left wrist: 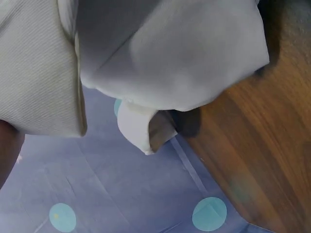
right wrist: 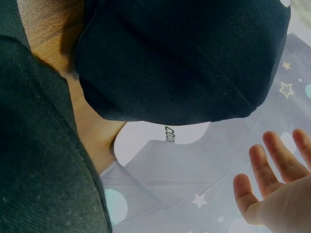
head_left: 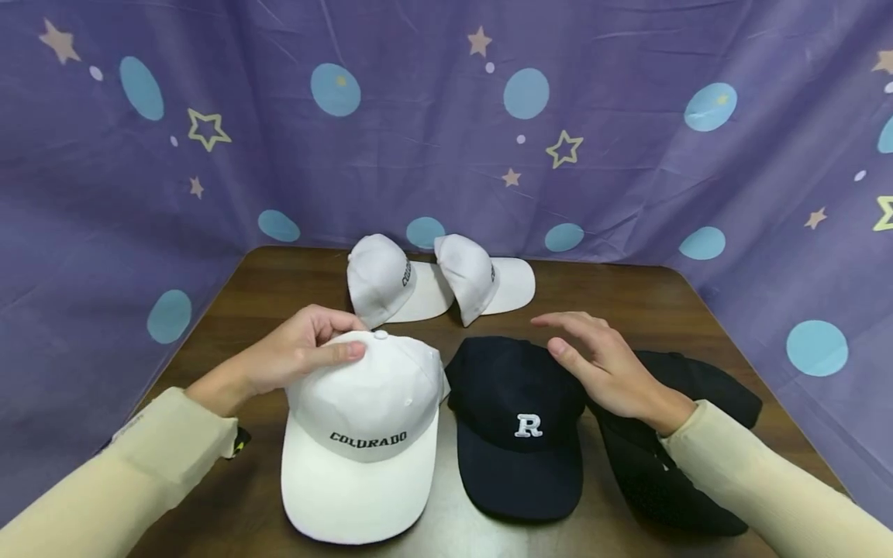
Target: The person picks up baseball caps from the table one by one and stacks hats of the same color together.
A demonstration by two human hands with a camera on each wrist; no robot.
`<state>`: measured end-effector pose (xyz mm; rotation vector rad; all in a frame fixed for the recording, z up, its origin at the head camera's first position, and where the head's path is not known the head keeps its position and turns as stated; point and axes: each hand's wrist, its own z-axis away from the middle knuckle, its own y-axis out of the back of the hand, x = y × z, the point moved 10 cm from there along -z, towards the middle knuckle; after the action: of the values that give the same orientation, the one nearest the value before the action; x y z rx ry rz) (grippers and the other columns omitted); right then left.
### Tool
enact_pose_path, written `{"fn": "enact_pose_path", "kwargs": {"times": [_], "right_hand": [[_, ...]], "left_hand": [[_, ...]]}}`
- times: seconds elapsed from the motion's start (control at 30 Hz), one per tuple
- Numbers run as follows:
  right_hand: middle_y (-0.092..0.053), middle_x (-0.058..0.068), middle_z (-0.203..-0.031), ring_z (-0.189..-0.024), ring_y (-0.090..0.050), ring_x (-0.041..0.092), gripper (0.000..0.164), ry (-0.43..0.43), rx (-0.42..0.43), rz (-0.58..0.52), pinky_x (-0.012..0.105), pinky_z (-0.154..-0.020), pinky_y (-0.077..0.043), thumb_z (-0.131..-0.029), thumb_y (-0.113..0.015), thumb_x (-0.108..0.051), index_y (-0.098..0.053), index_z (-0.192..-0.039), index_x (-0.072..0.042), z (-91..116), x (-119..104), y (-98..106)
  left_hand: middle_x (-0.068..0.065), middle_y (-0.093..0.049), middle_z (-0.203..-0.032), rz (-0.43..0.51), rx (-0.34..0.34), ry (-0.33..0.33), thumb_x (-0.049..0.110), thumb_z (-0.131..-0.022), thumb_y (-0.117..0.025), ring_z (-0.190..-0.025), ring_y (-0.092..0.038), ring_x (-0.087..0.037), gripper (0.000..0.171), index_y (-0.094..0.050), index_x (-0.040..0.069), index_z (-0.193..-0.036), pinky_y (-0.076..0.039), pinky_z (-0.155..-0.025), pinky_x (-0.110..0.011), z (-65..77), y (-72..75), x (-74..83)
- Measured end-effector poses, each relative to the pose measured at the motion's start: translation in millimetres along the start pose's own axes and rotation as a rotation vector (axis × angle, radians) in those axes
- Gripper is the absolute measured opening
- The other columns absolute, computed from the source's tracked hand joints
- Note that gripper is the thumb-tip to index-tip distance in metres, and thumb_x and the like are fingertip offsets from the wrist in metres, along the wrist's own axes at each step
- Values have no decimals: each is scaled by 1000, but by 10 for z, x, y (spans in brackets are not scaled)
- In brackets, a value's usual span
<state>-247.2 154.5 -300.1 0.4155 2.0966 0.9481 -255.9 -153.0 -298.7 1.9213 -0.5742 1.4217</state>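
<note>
My left hand (head_left: 307, 353) pinches the crown of a white baseball cap (head_left: 370, 403) lettered COLORADO, thumb in front and fingers behind the top. In the left wrist view, that cap's crown (left wrist: 180, 53) fills the upper part. Just right of it lies a navy baseball cap (head_left: 519, 403) with a white R, brim toward me. My right hand (head_left: 607, 364) hovers at the upper right of the navy cap, fingers extended and holding nothing. The right wrist view shows its spread fingers beside the navy crown (right wrist: 180, 63).
Two white caps, a left one (head_left: 380, 279) and a right one (head_left: 467, 275), sit at the back of the wooden table (head_left: 628, 302), brims pointing right. Black caps (head_left: 670, 465) lie at the right under my forearm. A purple patterned curtain (head_left: 432, 155) encloses the table's back and sides.
</note>
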Motion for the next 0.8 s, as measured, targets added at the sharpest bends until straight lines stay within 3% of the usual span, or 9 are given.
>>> {"fn": "enact_pose_path", "kwargs": {"times": [0.13,0.37,0.47,0.63,0.8], "right_hand": [[-60,-3,-141,-133,-51,19,36,0,-4,-5,53,-106,-33,-106,-56,-19,-60,-141,-20,4,9,-16],[-61,-3,-141,-132,-51,19,36,-5,-7,-11,53,-105,-34,-106,-55,-20,-60,-141,-23,25,28,-33],[-61,-3,-141,-131,-51,20,36,-6,-13,-10,54,-104,-34,-106,-55,-20,-60,-141,-23,31,34,-46],[-61,-1,-140,-130,-52,23,35,-2,-14,-4,56,-102,-34,-107,-53,-20,-60,-141,-21,44,18,-40],[-61,-2,-141,-131,-51,22,35,-7,-13,-7,55,-104,-34,-106,-54,-20,-60,-141,-20,49,37,-47]], "left_hand": [[-9,-74,-81,-124,94,-1,1,-101,-59,-68,-73,-17,15,-68,-8,-109,-61,-55,-36,8,91,-87],[4,-71,-83,-491,239,13,10,-97,-70,-73,-66,-10,5,-75,10,-98,-57,-65,-26,84,179,-309],[7,-73,-90,-619,294,-35,13,-95,-74,-79,-65,-9,7,-77,14,-101,-55,-72,-25,130,171,-307],[10,-72,-102,-842,351,-141,15,-91,-77,-88,-67,-9,17,-76,16,-108,-56,-78,-34,204,99,-225],[12,-65,-102,-926,369,-179,17,-90,-77,-82,-60,-4,25,-76,18,-115,-53,-70,-32,249,90,-269]]}}
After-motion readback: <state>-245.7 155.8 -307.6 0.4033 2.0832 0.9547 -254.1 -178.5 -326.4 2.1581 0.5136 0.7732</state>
